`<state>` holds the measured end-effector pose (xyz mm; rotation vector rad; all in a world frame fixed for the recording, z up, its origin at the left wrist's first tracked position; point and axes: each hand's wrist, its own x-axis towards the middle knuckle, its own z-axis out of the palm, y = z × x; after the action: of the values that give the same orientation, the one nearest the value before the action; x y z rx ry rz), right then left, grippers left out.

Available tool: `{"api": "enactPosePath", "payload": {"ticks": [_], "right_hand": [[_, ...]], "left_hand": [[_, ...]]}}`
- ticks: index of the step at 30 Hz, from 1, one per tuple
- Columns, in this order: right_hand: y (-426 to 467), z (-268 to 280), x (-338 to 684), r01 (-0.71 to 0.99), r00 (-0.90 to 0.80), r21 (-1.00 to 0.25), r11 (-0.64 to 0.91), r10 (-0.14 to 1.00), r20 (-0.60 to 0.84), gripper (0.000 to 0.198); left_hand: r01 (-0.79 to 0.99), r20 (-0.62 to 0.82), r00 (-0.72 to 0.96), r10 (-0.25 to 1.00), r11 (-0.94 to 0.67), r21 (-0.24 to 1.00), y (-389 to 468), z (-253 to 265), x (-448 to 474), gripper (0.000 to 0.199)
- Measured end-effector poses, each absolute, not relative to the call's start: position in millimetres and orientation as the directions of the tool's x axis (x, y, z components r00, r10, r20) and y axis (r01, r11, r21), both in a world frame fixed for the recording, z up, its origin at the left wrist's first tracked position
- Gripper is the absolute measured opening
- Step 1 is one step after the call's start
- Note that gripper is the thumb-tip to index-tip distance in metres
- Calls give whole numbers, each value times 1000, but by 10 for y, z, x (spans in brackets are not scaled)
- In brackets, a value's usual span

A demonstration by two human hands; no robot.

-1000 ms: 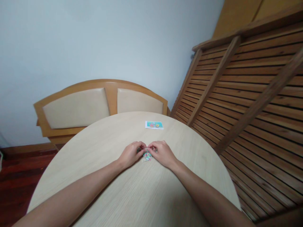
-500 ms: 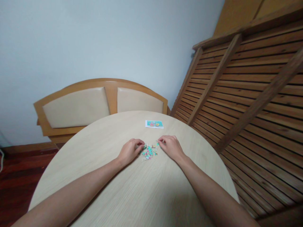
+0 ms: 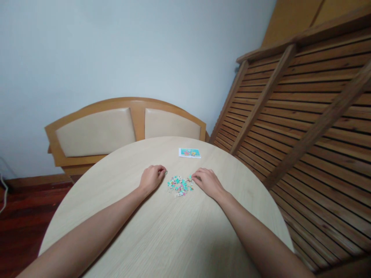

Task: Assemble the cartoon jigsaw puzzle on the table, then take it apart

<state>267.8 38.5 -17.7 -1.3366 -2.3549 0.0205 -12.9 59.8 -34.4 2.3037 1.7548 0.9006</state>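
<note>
Round pale-wood table (image 3: 139,235), left hand (image 3: 150,179) pinching tiny blurred piece (image 3: 166,173), right hand (image 3: 208,182) at small multicoloured pieces (image 3: 180,187), finger grip unclear, teal-printed card (image 3: 189,153) unreadable.

The card (image 3: 189,153) lies behind the pieces (image 3: 180,186) on the table (image 3: 162,235).

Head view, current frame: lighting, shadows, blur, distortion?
Head view: light is dim and soft, with no strong glare on the table. Head view: a broad, soft-edged shadow lies beside the right forearm. Head view: the small pieces are too soft to read individually. Head view: looks wide-angle, both forearms stretched toward the bottom corners.
</note>
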Motion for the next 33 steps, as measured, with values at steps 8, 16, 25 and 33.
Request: {"api": "enactPosePath", "payload": {"ticks": [8, 16, 25, 33], "right_hand": [[439, -265, 2734, 814, -401, -285, 507, 844, 356, 18], [483, -285, 2885, 832, -405, -274, 483, 866, 294, 36], [396, -212, 2791, 755, -475, -299, 584, 801, 363, 22], [364, -194, 2713, 688, -564, -298, 662, 746, 355, 18]], "left_hand": [[873, 382, 172, 908, -320, 367, 607, -335, -135, 21], [826, 429, 275, 861, -440, 352, 579, -310, -85, 23], [616, 432, 590, 682, -726, 305, 372, -307, 129, 31], [565, 409, 644, 646, -763, 314, 375, -329, 121, 29]]}}
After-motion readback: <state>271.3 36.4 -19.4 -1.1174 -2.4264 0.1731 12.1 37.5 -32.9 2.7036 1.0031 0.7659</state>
